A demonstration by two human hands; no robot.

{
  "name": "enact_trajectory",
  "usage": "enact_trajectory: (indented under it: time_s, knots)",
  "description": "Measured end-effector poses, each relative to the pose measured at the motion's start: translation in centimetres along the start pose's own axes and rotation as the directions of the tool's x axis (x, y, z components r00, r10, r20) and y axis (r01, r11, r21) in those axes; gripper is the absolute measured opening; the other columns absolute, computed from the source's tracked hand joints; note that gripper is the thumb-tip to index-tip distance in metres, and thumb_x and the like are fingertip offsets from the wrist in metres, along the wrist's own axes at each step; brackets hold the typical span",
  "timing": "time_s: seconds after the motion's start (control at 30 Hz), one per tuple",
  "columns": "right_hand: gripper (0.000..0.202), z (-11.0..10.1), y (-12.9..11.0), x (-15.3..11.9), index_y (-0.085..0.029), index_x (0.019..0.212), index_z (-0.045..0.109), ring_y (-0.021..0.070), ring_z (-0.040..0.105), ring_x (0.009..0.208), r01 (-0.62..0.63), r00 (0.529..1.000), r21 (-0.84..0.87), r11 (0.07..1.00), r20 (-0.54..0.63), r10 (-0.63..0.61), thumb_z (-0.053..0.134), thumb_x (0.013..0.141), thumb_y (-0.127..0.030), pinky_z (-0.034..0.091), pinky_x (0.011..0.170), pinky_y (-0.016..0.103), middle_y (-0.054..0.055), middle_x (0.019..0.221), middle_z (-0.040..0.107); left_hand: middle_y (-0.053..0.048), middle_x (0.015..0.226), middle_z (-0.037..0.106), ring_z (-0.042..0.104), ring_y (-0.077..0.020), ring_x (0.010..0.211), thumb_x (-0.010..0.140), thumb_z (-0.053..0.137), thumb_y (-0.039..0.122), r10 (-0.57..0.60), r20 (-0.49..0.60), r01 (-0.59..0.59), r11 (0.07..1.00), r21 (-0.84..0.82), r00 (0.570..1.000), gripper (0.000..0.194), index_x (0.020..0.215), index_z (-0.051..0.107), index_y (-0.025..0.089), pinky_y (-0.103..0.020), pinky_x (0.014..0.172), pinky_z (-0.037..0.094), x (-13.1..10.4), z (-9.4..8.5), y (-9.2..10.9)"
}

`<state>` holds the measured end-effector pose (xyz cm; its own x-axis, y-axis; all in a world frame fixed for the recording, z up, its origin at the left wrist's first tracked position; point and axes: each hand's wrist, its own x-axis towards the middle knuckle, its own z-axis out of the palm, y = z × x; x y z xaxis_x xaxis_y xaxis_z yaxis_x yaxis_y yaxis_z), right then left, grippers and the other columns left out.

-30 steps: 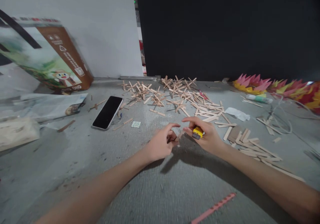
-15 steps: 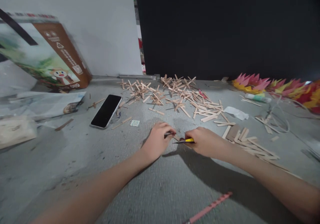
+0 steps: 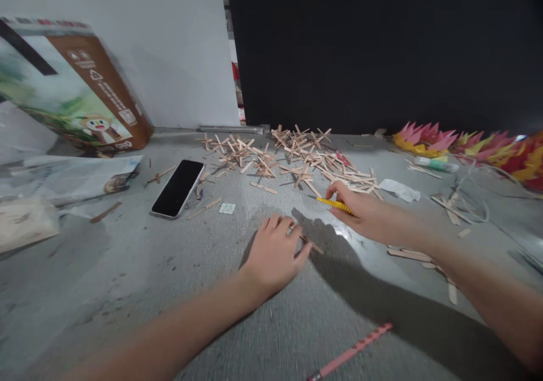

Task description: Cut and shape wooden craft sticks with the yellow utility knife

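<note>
In the head view, my left hand (image 3: 275, 251) rests low on the table, fingers curled and thumb against a wooden craft stick (image 3: 316, 247) whose end pokes out on the right. Part of that stick is hidden under the fingers. To the right and raised above the table, my right hand (image 3: 360, 211) grips a yellow craft knife (image 3: 335, 204), its thin dark tip pointing left. Beyond both hands lies a pile of craft sticks (image 3: 265, 166), many joined into crosses and star shapes.
A phone (image 3: 179, 188) lies left of the hands, beside a small square paper (image 3: 227, 208). Nearest me is a pink pencil-like stick (image 3: 356, 350). Loose sticks (image 3: 409, 255) lie under my right forearm. Pink and yellow paper flowers (image 3: 424, 140) and a cable (image 3: 487, 200) are at right.
My right hand has lifted the knife away from the stick, up and to the right. My left hand has shifted slightly right and nearer me, still at the stick.
</note>
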<state>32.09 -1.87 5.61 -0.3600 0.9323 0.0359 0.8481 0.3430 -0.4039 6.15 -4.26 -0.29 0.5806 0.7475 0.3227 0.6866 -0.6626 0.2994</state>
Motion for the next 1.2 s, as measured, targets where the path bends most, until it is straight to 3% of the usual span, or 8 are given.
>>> enact_trajectory:
  time_s: [0.1, 0.2, 0.37, 0.47, 0.7, 0.87, 1.2]
  knots:
    - [0.026, -1.0, -0.6, 0.0, -0.028, 0.126, 0.058, 0.0206, 0.059, 0.056, 0.011, 0.998, -0.018, 1.000, -0.063, -0.013, 0.055, 0.101, -0.038, 0.035, 0.056, 0.030, 0.000, 0.069, 0.068, -0.017, 0.129, 0.068, 0.055, -0.0366, 0.127, 0.101, 0.056, 0.040, 0.011, 0.060, -0.008, 0.998, -0.058, 0.998, 0.035, 0.117, 0.071, 0.014, -0.052, 0.106, 0.045, -0.3, 0.6, 0.5]
    - [0.026, -2.0, -1.2, 0.1, -0.030, 0.126, 0.062, 0.0204, 0.056, 0.055, 0.037, 0.998, -0.057, 0.998, -0.051, -0.040, 0.057, 0.101, -0.033, 0.034, 0.057, 0.030, -0.001, 0.064, 0.064, -0.019, 0.141, 0.063, 0.045, -0.0354, 0.144, 0.101, 0.057, 0.041, -0.006, 0.078, 0.017, 0.991, -0.133, 0.997, 0.041, 0.126, 0.068, 0.011, -0.051, 0.118, 0.039, -0.2, 1.0, 0.1]
    - [0.027, -3.9, -2.2, -0.3, -0.032, 0.126, 0.063, 0.0179, 0.053, 0.054, 0.081, 0.995, -0.099, 0.992, 0.065, -0.075, 0.053, 0.103, -0.043, 0.033, 0.055, 0.029, -0.001, 0.065, 0.063, -0.009, 0.148, 0.062, 0.036, -0.0329, 0.153, 0.094, 0.067, 0.045, -0.049, 0.130, 0.080, 0.966, -0.244, 0.990, 0.036, 0.121, 0.070, 0.020, -0.053, 0.127, 0.028, 0.5, 0.2, -1.1]
    - [0.039, -4.5, -2.7, -0.4, -0.033, 0.133, 0.061, 0.0162, 0.051, 0.051, 0.063, 0.980, -0.058, 0.996, 0.191, -0.050, 0.049, 0.103, -0.054, 0.034, 0.055, 0.027, -0.003, 0.064, 0.063, -0.008, 0.159, 0.050, 0.029, -0.0351, 0.156, 0.088, 0.070, 0.059, -0.121, 0.206, 0.167, 0.961, -0.221, 0.971, 0.059, 0.136, 0.065, 0.024, -0.055, 0.126, 0.030, 0.8, -0.6, -1.6]
    - [0.038, -2.6, -2.1, 0.5, -0.029, 0.128, 0.075, 0.0127, 0.057, 0.056, 0.176, 0.937, 0.019, 0.984, 0.303, -0.174, 0.050, 0.103, -0.043, 0.037, 0.058, 0.027, 0.005, 0.093, 0.081, -0.007, 0.164, 0.042, 0.023, -0.0266, 0.159, 0.089, 0.066, 0.064, -0.041, 0.235, 0.087, 0.978, -0.188, 0.971, 0.069, 0.145, 0.061, 0.023, -0.046, 0.131, 0.020, 1.2, -0.6, -2.3]
    - [0.038, -1.5, -1.1, 0.9, -0.029, 0.130, 0.075, 0.0123, 0.053, 0.054, 0.201, 0.916, 0.104, 0.974, 0.332, -0.225, 0.053, 0.101, -0.041, 0.036, 0.056, 0.027, 0.005, 0.087, 0.081, -0.007, 0.166, 0.037, 0.020, -0.0285, 0.159, 0.087, 0.062, 0.072, -0.018, 0.270, 0.066, 0.983, -0.171, 0.963, 0.077, 0.148, 0.057, 0.025, -0.049, 0.129, 0.022, 1.3, -0.7, -2.6]
    - [0.038, -1.3, -0.9, 0.9, -0.027, 0.128, 0.076, 0.0108, 0.042, 0.048, 0.202, 0.914, 0.157, 0.967, 0.323, -0.244, 0.057, 0.099, -0.041, 0.031, 0.053, 0.026, 0.005, 0.078, 0.079, -0.006, 0.165, 0.038, 0.022, -0.0294, 0.159, 0.087, 0.063, 0.071, -0.016, 0.255, 0.057, 0.986, -0.156, 0.967, 0.075, 0.148, 0.058, 0.027, -0.050, 0.127, 0.025, 1.3, -0.6, -2.7]
